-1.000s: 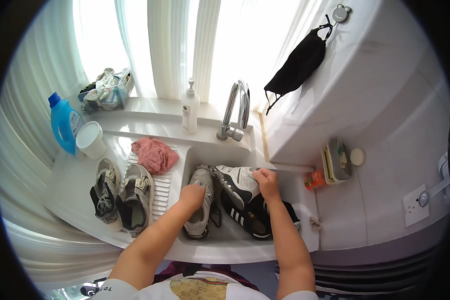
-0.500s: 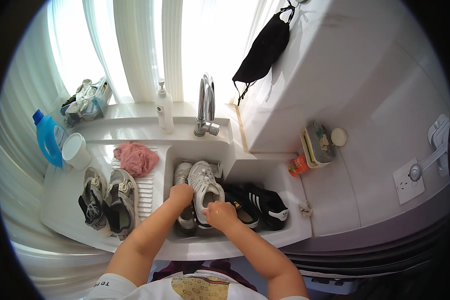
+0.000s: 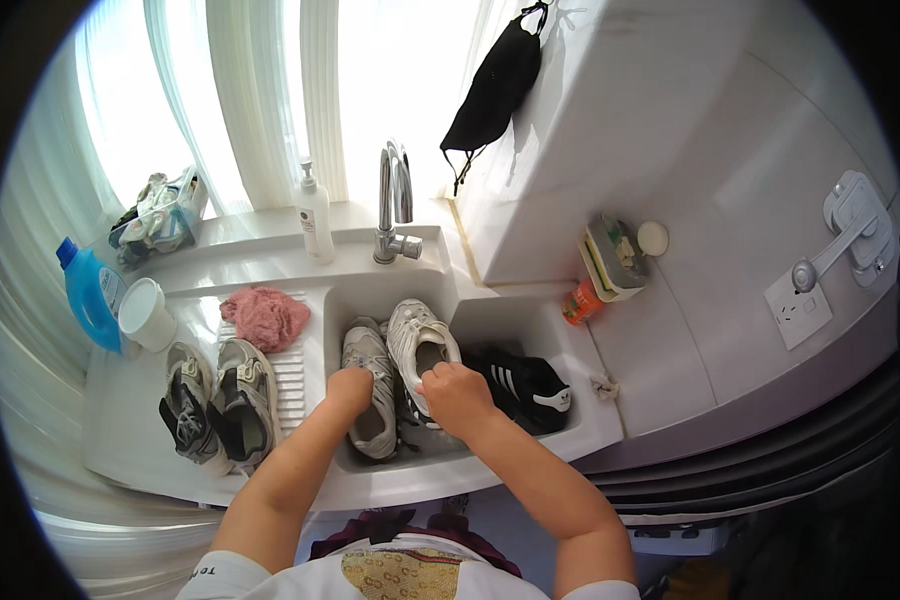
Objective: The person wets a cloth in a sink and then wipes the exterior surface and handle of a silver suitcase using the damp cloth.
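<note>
My right hand (image 3: 455, 396) is closed on the collar of a white sneaker (image 3: 412, 328), held tilted over the middle of the sink (image 3: 470, 462). My left hand (image 3: 351, 389) is closed at the near left side of a greyish-white sneaker (image 3: 372, 432); its fingertips are partly hidden. That sneaker rests in the left part of the sink, toe away from me. Right of my right hand, a black sneaker with white stripes (image 3: 532, 384) lies in the sink, and more black shoe shows beside it, partly covered.
Two grey sneakers (image 3: 247, 390) and a pink cloth (image 3: 266, 318) occupy the left drainboard. Behind them are a white tub (image 3: 148, 313) and a blue detergent bottle (image 3: 92, 297). A pump bottle (image 3: 314, 218) and chrome faucet (image 3: 394, 205) stand at the back. A black mask (image 3: 493, 92) hangs above.
The white sneaker has moved right with my right hand, away from the greyish-white one, which is now more exposed. My left hand has shifted slightly left. The whole view has shifted a little.
</note>
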